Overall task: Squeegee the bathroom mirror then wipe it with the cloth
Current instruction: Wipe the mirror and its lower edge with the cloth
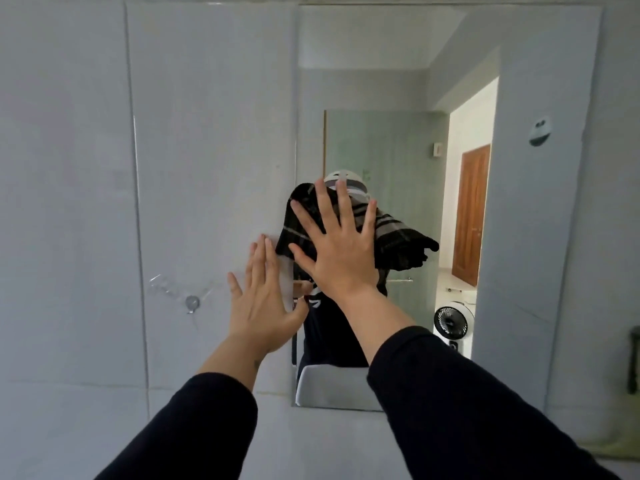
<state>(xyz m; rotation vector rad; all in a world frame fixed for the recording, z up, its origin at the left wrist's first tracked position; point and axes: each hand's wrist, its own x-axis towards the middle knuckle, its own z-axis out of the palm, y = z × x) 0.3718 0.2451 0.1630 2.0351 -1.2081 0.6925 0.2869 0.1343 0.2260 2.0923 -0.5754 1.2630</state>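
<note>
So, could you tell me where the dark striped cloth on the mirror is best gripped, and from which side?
Probably by the bunched end of the cloth that sticks out to the right of the right hand. That hand lies flat and spread over the rest, pinning it to the mirror, so only this loose fold offers something to pinch. Come in from the right; the left hand rests flat on the wall.

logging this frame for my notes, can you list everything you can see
mirror: one, frameless, on the wall ahead
cloth: one, dark with pale stripes, pressed on the mirror under the right hand
wall tiles: pale grey, left of the mirror
clear wall hook: one, on the tiles at left
round holder: one, pale, at the right
fan: one, white and black, reflected low right
wooden door: one, brown, reflected
left hand: flat on the mirror's left edge, fingers straight
right hand: flat, spread on the cloth
sleeves: two, dark
</note>
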